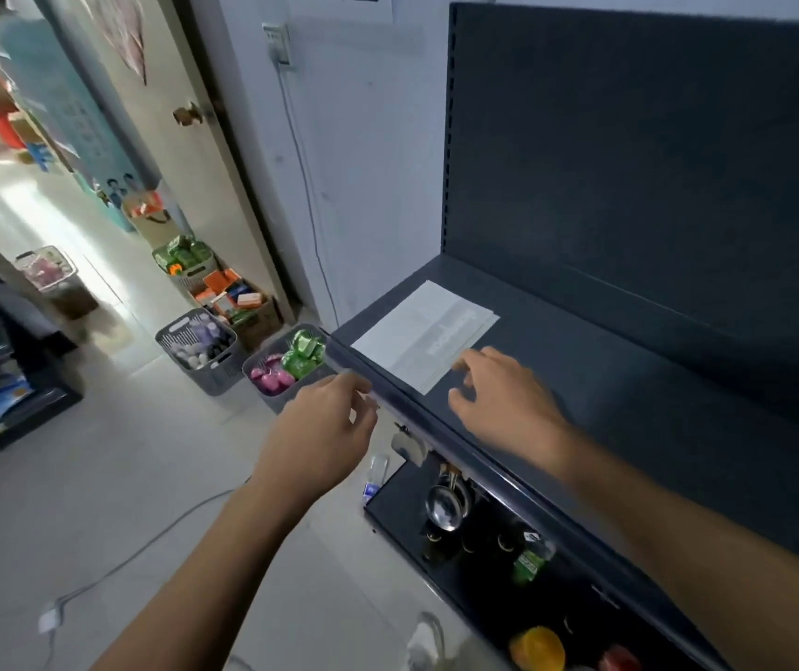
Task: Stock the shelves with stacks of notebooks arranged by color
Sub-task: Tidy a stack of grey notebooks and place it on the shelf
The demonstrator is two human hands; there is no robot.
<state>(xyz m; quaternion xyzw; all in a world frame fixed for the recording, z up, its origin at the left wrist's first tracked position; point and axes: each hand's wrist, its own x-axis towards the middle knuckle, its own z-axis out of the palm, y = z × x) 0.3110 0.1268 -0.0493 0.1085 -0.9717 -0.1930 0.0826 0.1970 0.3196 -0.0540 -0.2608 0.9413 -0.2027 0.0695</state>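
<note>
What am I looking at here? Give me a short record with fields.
place: dark shelf beside a white wall
on shelf: white notebook stack, lying flat near the left end
right hand: open, over the shelf, fingertips at the stack's near edge
left hand: open, empty, at the shelf's front lip
floor: baskets of goods

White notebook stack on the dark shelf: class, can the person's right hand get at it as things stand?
Probably yes. The right hand hovers open over the shelf, fingertips at the near edge of the white notebook stack, with nothing between them.
</note>
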